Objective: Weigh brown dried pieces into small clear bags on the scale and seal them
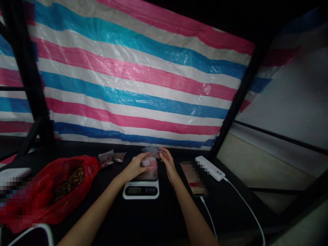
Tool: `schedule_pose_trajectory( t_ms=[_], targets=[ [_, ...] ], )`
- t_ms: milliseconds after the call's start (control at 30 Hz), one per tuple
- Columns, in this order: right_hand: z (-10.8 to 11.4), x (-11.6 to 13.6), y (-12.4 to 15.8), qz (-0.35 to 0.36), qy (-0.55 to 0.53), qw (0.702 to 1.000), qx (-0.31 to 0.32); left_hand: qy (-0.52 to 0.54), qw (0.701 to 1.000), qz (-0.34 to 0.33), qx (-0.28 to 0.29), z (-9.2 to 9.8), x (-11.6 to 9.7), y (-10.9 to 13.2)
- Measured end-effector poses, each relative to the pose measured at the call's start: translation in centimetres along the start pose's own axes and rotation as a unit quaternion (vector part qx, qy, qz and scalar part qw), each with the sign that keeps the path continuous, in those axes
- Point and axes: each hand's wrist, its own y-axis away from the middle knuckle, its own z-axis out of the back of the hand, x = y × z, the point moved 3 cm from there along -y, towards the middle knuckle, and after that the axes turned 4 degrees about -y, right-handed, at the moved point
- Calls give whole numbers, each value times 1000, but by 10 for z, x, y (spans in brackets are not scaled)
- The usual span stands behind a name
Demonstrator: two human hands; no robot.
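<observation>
Left hand point(138, 166) over a white plastic digital scale point(141, 195), right hand point(168, 164) beside it, fingers loosely curled by a clear plastic bag point(153, 150) — I can't tell how firmly gripped — best handled gently.

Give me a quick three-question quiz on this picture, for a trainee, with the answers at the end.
1. True or false: the scale stands left of the phone.
2. What colour is the open bag holding brown pieces?
A) White
B) Red
C) Blue
3. Fill in: two small packets lie between the open bag and the person's ____ hand.

Key: 1. True. 2. B. 3. Left.
</observation>
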Motion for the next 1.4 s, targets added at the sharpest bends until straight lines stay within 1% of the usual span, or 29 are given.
schedule_pose_trajectory(
  t_ms=[133, 267, 367, 467, 567, 633, 700, 833, 1000, 1067, 1233, 1400],
  targets=[
    [-13, -2, 4, 8, -1, 999, 43, 56, 998, 22, -7, 4, 7, -1],
    [-19, 1, 8, 19, -12, 998, 66, 144, 989, 31, -17, 6, 8, -3],
    [-20, 4, 9, 10, -34, 997, 67, 245, 967, 45, -44, 12, 3, -5],
    [-20, 5, 10, 0, -56, 997, 60, 337, 936, 59, -78, 21, -2, -4],
    [-21, 6, 12, -7, -86, 995, 53, 406, 906, 55, -109, 28, -5, -3],
    [-23, 8, 14, -11, -103, 993, 51, 430, 894, 56, -111, 27, -5, -3],
    [-26, 11, 17, -12, -112, 992, 51, 436, 892, 59, -100, 22, -4, -2],
    [-31, 18, 22, 3, -120, 992, 39, 421, 902, 48, -81, 14, -4, -3],
    [-28, 24, 23, 37, -127, 991, -7, 394, 915, 45, -71, 14, -6, -3],
    [-26, 26, 22, 49, -116, 992, -15, 387, 919, 50, -62, 14, -8, -3],
    [-26, 26, 22, 82, -53, 995, 4, 392, 917, 66, -37, 7, -13, -2],
    [-27, 31, 23, 126, 11, 992, 27, 386, 918, 80, -37, 4, -16, -1]
  ],
)
